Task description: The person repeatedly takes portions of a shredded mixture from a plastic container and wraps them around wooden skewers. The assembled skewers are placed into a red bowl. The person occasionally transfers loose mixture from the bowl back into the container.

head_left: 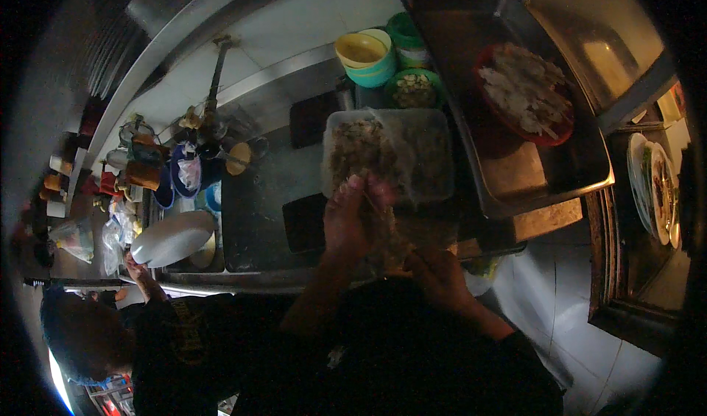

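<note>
Over the near edge of a translucent plastic tub (449,132), my left hand (349,217) is closed, its fingertips pinched together. Greyish-brown pieces of food (361,151) lie in the tub's left part, and its right side looks filmy and pale. Nearer my body and to the right, my right hand (438,275) is closed too. Between both hands stretches a crinkled, see-through thing (390,241) that looks like a plastic bag; dim light blurs its outline.
A deep metal pan (482,173) at right holds a red bowl (486,110) of pale food pieces. Behind the tub stand stacked bowls (366,55) and a green bowl (440,92). At left, a person in dark clothes (88,335) holds a white oval plate (173,238) near a sink.
</note>
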{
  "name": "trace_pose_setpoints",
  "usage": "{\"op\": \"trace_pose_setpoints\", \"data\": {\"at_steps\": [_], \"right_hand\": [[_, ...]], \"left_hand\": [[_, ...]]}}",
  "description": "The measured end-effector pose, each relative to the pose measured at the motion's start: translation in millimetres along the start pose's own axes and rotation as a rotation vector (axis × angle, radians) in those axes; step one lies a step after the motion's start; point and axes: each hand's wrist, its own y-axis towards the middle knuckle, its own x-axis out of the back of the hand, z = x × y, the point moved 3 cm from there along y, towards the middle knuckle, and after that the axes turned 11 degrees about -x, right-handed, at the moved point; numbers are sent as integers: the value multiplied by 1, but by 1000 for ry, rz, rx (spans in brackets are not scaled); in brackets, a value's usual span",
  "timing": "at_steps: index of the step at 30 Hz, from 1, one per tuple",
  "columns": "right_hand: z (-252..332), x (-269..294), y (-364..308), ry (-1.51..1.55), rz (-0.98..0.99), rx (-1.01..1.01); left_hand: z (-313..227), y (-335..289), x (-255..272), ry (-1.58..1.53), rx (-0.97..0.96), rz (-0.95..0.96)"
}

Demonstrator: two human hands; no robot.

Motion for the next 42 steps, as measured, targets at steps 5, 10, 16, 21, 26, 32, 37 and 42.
{"op": "trace_pose_setpoints", "data": {"at_steps": [5, 10, 16, 21, 26, 32, 37, 42], "right_hand": [[-5, -8, -3, -168, -21, 64], [-52, -25, -15, -272, 90, 169], [-55, -54, -29, -806, -11, 299], [0, -9, -27, 56, 122, 31], [30, 23, -24, -546, -247, 479], [63, 147, 7, -6, -425, 26], [83, 305, 63, -1242, -431, 276], [59, 346, 98, -1229, -387, -175]], "left_hand": [[-22, -12, -8, 357, -23, 44], [-35, -22, -16, 829, -6, 76], [-36, -39, -22, 108, -107, 219], [-44, -49, -48, 175, -132, 255], [-33, -28, -36, 180, -153, 441], [-42, 11, -80, 9, -200, 341], [-10, 45, -41, 201, -102, 364], [0, 45, 15, 441, -66, 259]]}}
